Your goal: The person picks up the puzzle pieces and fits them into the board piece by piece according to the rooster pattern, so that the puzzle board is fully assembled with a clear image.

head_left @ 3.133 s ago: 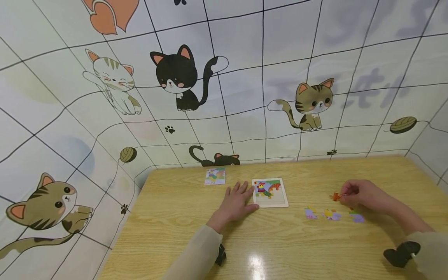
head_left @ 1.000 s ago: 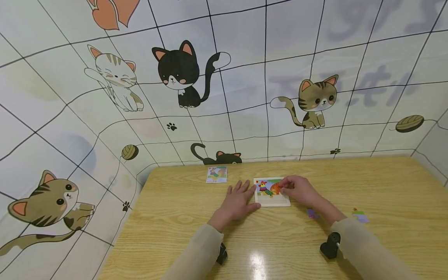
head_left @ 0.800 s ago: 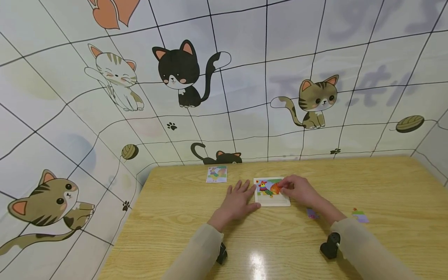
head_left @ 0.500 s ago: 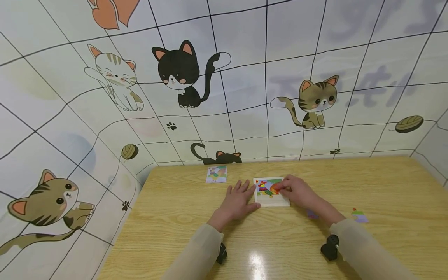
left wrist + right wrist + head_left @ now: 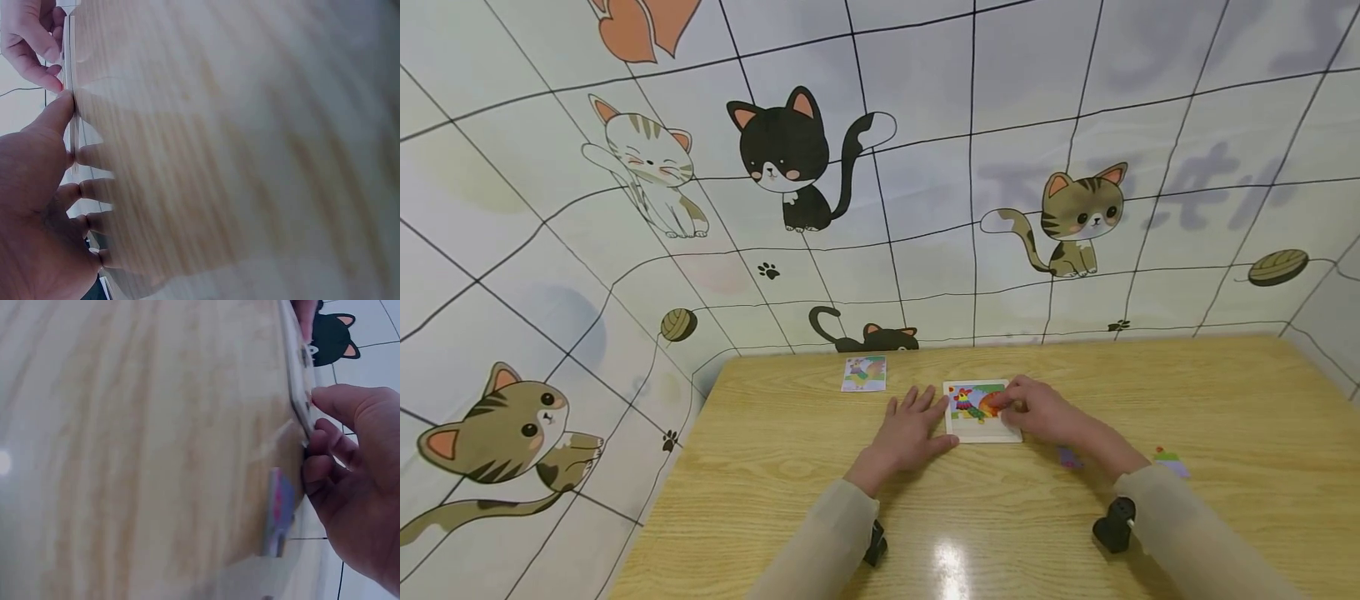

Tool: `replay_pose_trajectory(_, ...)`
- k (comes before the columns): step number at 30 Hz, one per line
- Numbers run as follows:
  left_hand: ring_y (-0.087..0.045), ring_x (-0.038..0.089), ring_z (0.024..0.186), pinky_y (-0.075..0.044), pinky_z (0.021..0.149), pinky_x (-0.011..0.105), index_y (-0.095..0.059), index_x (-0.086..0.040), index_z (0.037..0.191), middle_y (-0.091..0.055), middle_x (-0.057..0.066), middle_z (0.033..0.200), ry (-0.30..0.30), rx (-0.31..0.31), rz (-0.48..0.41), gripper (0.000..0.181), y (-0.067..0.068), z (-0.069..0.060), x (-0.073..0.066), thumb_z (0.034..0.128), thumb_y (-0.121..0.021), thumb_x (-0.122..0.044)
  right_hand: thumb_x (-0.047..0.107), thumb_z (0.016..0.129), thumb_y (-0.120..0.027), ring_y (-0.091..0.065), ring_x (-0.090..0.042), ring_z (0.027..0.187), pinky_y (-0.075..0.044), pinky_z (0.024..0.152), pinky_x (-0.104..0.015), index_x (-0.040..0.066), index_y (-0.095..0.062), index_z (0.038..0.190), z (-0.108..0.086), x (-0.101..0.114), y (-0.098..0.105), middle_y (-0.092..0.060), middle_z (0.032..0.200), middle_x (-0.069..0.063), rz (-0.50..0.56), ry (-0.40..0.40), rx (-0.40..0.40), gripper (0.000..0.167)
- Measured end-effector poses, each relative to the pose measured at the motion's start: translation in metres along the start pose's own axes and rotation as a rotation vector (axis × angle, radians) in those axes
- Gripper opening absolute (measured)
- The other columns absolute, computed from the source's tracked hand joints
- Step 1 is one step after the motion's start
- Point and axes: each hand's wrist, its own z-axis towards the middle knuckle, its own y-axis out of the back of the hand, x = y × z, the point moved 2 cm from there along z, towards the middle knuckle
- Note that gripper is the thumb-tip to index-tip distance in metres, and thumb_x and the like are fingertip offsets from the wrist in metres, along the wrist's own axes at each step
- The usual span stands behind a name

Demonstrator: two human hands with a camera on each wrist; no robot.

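Head view: puzzle board (image 5: 981, 432) lies on the surface (image 5: 752, 458) between both grips, long axis left-right. Right grip (image 5: 1043, 410), nearer the orange tail (image 5: 989, 404), fingers bent, touching it; pinched piece, can't tell. Left grip (image 5: 906, 433) spread flat, empty, at left edge. Loose piece (image 5: 1070, 457) near right forearm.

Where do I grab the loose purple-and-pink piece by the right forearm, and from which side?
Likely best: pinch the purple-and-pink piece by two opposite edges, coming down from above with the right hand, the nearer one. The piece lies flat on the table, apart from the puzzle tray, and the right wrist view shows an exposed edge with some thickness to grip.
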Motion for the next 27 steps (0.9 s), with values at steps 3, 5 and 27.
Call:
replay_pose_trajectory(3, -0.016, 0.035, 0.155, -0.016, 0.120, 0.061, -0.035, -0.021, 0.162, -0.022, 0.008, 0.169, -0.005, -0.004, 0.002, 0.071, 0.000, 0.000, 0.000, 0.1029, -0.052, -0.056, 0.006, 0.097, -0.068, -0.055, -0.019, 0.086, -0.049, 0.071, -0.033, 0.001, -0.073, 0.120, -0.002, 0.003, 0.004, -0.064, 0.106, -0.009, 0.033, -0.036, 0.006, 0.024)
replay_pose_trajectory(5, -0.016, 0.035, 0.155, -0.016, 0.120, 0.062, -0.035, -0.021, 0.162, -0.022, 0.008, 0.169, -0.009, -0.006, 0.001, 0.071, 0.000, 0.000, 0.000, 0.1030, -0.053, -0.056, 0.007, 0.098, -0.068, -0.054, -0.018, 0.080, -0.048, 0.065, -0.031, 0.001, -0.070, 0.123, -0.006, 0.005, 0.008, -0.065, 0.106, -0.008, 0.051, -0.060, 0.006, 0.026)
replay_pose_trajectory(27, -0.015, 0.036, 0.155, -0.015, 0.120, 0.062, -0.034, -0.020, 0.162, -0.021, 0.009, 0.169, -0.003, -0.004, -0.006, 0.071, 0.001, -0.001, -0.002, 0.1032, -0.052, -0.056, 0.009, 0.091, -0.077, -0.059, -0.004, 0.078, -0.053, 0.062, -0.027, -0.003, -0.070, 0.117, -0.085, -0.005, 0.062, -0.066, 0.096, 0.002, -0.015, -0.061, 0.046, 0.030)
